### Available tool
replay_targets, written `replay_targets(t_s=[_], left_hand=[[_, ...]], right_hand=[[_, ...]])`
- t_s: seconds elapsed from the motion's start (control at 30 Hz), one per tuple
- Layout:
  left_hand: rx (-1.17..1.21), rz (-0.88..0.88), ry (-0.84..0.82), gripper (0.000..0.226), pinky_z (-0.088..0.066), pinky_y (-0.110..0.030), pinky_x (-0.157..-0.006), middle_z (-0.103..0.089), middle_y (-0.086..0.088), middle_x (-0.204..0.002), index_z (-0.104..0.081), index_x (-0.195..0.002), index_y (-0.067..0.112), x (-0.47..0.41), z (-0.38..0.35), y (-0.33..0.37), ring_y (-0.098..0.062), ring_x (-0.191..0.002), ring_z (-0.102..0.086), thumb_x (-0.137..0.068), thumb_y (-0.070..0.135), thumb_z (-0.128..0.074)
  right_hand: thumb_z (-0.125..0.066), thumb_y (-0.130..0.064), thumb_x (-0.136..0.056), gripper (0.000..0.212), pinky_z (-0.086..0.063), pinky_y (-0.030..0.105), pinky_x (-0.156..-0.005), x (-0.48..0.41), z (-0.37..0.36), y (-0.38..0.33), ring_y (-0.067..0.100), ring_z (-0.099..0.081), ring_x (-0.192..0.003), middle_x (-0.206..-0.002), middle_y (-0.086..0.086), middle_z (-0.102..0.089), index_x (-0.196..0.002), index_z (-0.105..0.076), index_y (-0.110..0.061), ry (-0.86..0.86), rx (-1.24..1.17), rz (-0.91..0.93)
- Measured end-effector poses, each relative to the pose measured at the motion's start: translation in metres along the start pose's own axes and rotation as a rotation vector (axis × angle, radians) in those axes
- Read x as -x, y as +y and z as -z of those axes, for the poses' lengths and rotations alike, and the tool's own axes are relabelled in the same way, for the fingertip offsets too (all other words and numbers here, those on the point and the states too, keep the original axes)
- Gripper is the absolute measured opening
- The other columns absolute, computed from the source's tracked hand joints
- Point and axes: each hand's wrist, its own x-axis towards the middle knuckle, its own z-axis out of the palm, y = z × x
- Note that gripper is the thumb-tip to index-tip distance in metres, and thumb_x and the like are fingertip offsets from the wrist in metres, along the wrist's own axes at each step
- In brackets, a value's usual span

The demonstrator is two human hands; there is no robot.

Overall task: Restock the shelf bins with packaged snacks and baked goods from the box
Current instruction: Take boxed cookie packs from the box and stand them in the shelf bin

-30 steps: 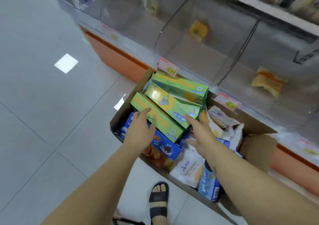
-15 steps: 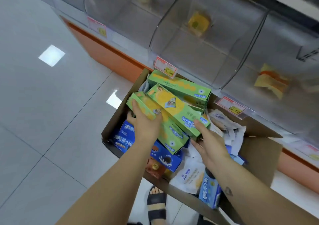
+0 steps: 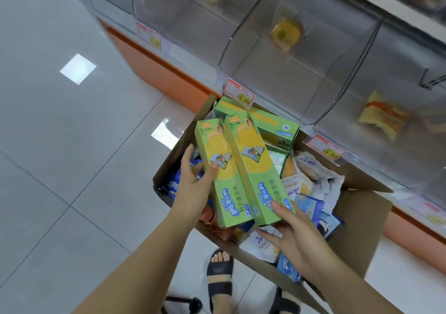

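Two long green snack boxes are lifted above the open cardboard box (image 3: 357,236) on the floor. My left hand (image 3: 193,186) grips the left green box (image 3: 218,169) with its thumb on the front face. My right hand (image 3: 289,231) holds the right green box (image 3: 255,166) by its near end, thumb on top. A third green box (image 3: 270,123) lies in the carton behind them. Blue packets (image 3: 311,205) and white wrapped pastries (image 3: 316,176) fill the rest of the carton. Clear shelf bins (image 3: 277,72) stand behind, each with few yellow packets (image 3: 286,34).
Price tags (image 3: 240,94) hang on the shelf edge above an orange base (image 3: 154,70). Grey tiled floor spreads to the left. My sandalled foot (image 3: 220,277) stands just in front of the carton. Another bin on the right holds an orange-yellow packet (image 3: 381,118).
Both hands have closed on the two upper green boxes and raised them off the pile, tilting them upright toward me. The view has moved closer to the shelf.
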Motion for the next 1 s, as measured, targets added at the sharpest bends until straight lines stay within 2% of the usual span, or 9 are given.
replay_targets(t_s=[0.07,0.17,0.37,0.53,0.67,0.77,0.83,0.93,1.0], left_hand=[[-0.003,0.005,-0.01,0.069,-0.056,-0.021,-0.068,-0.052,0.0,-0.134,-0.017,-0.148,0.04,-0.003,0.005,0.001,-0.005,-0.093,-0.069,-0.093,0.028,-0.057],[-0.018,0.044,-0.022,0.065,-0.053,-0.016,-0.06,-0.057,0.0,-0.128,-0.019,-0.147,0.04,-0.004,0.009,-0.001,-0.002,-0.084,-0.07,-0.094,0.027,-0.056],[-0.037,0.081,-0.001,0.042,-0.053,-0.028,-0.075,-0.063,-0.002,-0.12,-0.032,-0.13,0.045,-0.001,0.007,-0.007,-0.014,-0.094,-0.069,-0.096,0.03,-0.053],[-0.004,0.163,-0.089,0.091,-0.049,-0.02,-0.069,-0.056,0.006,-0.132,-0.014,-0.145,0.048,0.004,0.0,-0.001,-0.002,-0.094,-0.066,-0.07,0.068,-0.06],[-0.091,0.125,-0.13,0.112,-0.054,-0.026,-0.074,-0.057,0.002,-0.128,0.0,-0.149,0.045,-0.001,-0.002,0.004,-0.009,-0.091,-0.07,-0.066,0.048,-0.075],[-0.085,0.108,-0.033,0.099,-0.052,-0.029,-0.078,-0.054,0.003,-0.132,-0.003,-0.15,0.044,-0.008,0.003,0.005,-0.011,-0.095,-0.068,-0.08,0.037,-0.073],[-0.046,0.116,0.032,0.097,-0.053,-0.034,-0.082,-0.053,0.0,-0.136,-0.003,-0.15,0.043,-0.011,0.01,0.005,-0.014,-0.094,-0.069,-0.081,0.038,-0.071],[-0.035,0.129,0.049,0.098,-0.055,-0.036,-0.076,-0.058,-0.002,-0.13,-0.002,-0.15,0.042,-0.011,0.019,0.004,-0.015,-0.084,-0.072,-0.081,0.038,-0.071],[-0.041,0.129,0.034,0.103,-0.055,-0.035,-0.075,-0.057,-0.002,-0.131,-0.001,-0.15,0.042,-0.009,0.021,0.003,-0.014,-0.084,-0.072,-0.075,0.043,-0.072]], right_hand=[[-0.065,-0.02,-0.072,0.035,-0.045,0.052,-0.099,0.002,-0.003,0.002,0.009,-0.067,-0.094,-0.095,-0.012,-0.074,-0.106,-0.061,-0.028,-0.021,0.015,-0.028],[-0.065,-0.021,-0.073,0.043,-0.044,0.054,-0.1,0.0,-0.007,0.006,0.016,-0.063,-0.11,-0.115,-0.003,-0.069,-0.116,-0.061,-0.024,-0.027,-0.016,-0.044],[-0.063,-0.028,-0.076,0.047,-0.051,0.043,-0.094,-0.004,-0.025,0.012,0.014,-0.065,-0.107,-0.115,-0.002,-0.069,-0.121,-0.059,-0.019,-0.099,0.201,-0.018],[-0.068,-0.028,-0.078,0.043,-0.052,0.045,-0.094,-0.011,-0.038,0.016,0.015,-0.067,-0.103,-0.109,-0.002,-0.071,-0.119,-0.06,-0.018,-0.106,0.321,-0.039],[-0.068,-0.024,-0.083,0.037,-0.052,0.04,-0.094,-0.017,-0.036,0.012,0.016,-0.068,-0.1,-0.109,0.0,-0.071,-0.118,-0.06,-0.017,-0.129,0.446,-0.043],[-0.072,-0.041,-0.076,0.057,-0.048,0.031,-0.093,-0.04,-0.02,-0.013,0.014,-0.059,-0.108,-0.122,-0.003,-0.058,-0.128,-0.053,-0.027,0.104,0.676,0.154],[-0.074,-0.032,-0.08,0.062,-0.041,0.029,-0.094,-0.066,-0.004,-0.035,0.019,-0.049,-0.119,-0.129,0.003,-0.05,-0.135,-0.048,-0.02,0.341,0.97,0.421],[-0.074,-0.019,-0.079,0.074,-0.034,0.034,-0.1,-0.099,0.011,-0.049,0.03,-0.037,-0.128,-0.141,0.013,-0.035,-0.143,-0.037,-0.015,0.323,1.46,0.531],[-0.073,-0.014,-0.078,0.074,-0.042,0.041,-0.094,-0.111,0.015,-0.051,0.035,-0.041,-0.124,-0.141,0.015,-0.031,-0.143,-0.038,-0.014,0.311,1.545,0.479]])
